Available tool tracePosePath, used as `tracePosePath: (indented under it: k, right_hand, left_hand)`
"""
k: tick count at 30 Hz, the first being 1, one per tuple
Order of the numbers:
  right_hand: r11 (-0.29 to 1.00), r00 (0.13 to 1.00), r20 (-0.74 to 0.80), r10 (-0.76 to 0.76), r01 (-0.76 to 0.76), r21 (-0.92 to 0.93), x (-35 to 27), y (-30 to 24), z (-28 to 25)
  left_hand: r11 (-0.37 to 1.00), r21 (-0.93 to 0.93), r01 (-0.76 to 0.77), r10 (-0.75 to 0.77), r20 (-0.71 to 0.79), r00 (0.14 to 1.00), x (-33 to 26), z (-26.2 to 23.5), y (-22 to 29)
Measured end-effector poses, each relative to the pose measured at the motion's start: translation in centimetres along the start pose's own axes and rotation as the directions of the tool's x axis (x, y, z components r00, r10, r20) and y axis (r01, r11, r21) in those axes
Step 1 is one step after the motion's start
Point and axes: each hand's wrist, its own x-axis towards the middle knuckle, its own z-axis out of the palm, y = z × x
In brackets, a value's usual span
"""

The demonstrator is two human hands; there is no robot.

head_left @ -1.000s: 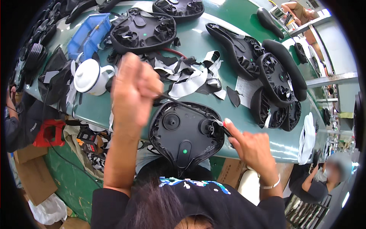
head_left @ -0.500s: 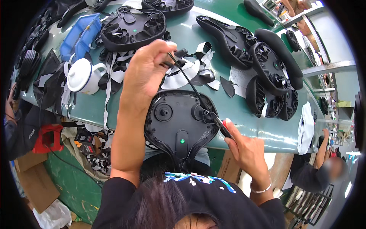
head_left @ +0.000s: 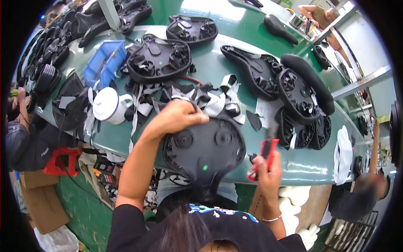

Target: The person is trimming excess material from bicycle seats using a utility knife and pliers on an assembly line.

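Observation:
A black bicycle saddle (head_left: 197, 155) lies with its underside up in front of me, its wide end away from me and its narrow nose towards my lap. My left hand (head_left: 178, 117) is closed at the far left rim of the saddle. Something dark shows by its fingers, but I cannot make it out. To the right of the saddle, my right hand (head_left: 268, 172) grips a red and black hand tool (head_left: 268, 147), its dark end pointing away from me. Motion blurs the tool and hides its exact kind.
Black and white scraps (head_left: 214, 103) lie beyond the saddle. A white lidded mug (head_left: 107, 105) and a blue bin (head_left: 103, 63) stand on the left. More saddles (head_left: 159, 59) lie across the green table (head_left: 294, 168). Other people sit to the right and far back.
My left hand has come down to the saddle's far rim; the black strip stretched from it is no longer visible. My right hand has drawn the tool off the saddle's rim, rightward.

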Motion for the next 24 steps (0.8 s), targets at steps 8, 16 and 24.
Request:
tracePosePath:
  k: [8, 16, 24]
  right_hand:
    - [0.834, 0.801, -0.28, -0.529, 0.552, 0.004, 14.0, -7.4, -1.8]
    - [0.807, 0.867, -0.36, -0.343, 0.469, 0.359, 46.2, -10.8, 3.4]
    - [0.594, 0.987, -0.141, 0.07, 0.073, 0.801, 67.5, 2.5, 10.0]
  left_hand:
    - [0.985, 0.106, -0.138, 0.157, -0.198, 0.968, 6.7, 0.1, 1.8]
    - [0.859, 0.316, -0.402, 0.511, -0.495, 0.703, 10.7, 5.8, -0.6]
    - [0.915, 0.291, -0.281, 0.359, -0.264, 0.895, 10.1, 4.5, -1.1]
